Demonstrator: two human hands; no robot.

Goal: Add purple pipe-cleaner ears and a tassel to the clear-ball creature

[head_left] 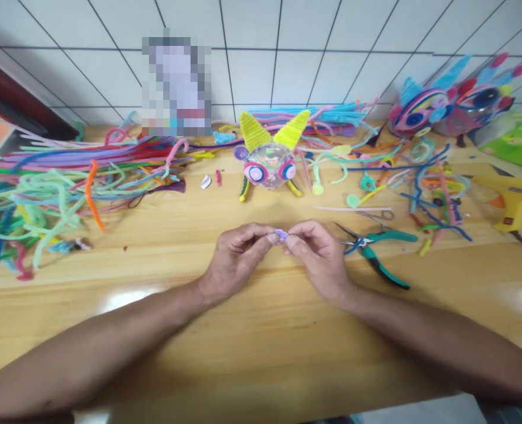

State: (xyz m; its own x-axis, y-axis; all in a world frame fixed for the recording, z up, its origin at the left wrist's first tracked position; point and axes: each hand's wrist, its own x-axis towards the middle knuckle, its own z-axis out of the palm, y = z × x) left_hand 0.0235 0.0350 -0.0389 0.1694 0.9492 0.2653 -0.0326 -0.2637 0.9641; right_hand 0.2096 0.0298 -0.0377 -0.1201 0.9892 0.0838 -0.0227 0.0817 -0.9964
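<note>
While your left hand (238, 256) and right hand (320, 253) pinch the small purple piece (281, 235) between closed thumbs and fingers, the clear figure (269, 164) stands just beyond your grip, green-handled pliers (375, 244) right of it.

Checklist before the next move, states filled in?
1. Purple piece pinched by left hand and right hand: ok.
2. Purple piece's full shape in view: not ok, fingers cover part.
3. Yellow-eared figure upright, apart from both hands: ok.
4. Green-handled pliers closed: not ok, handles spread.
5. Yellow glue gun apart from both hands: ok.
6. Glue gun hot: cannot tell.
</note>
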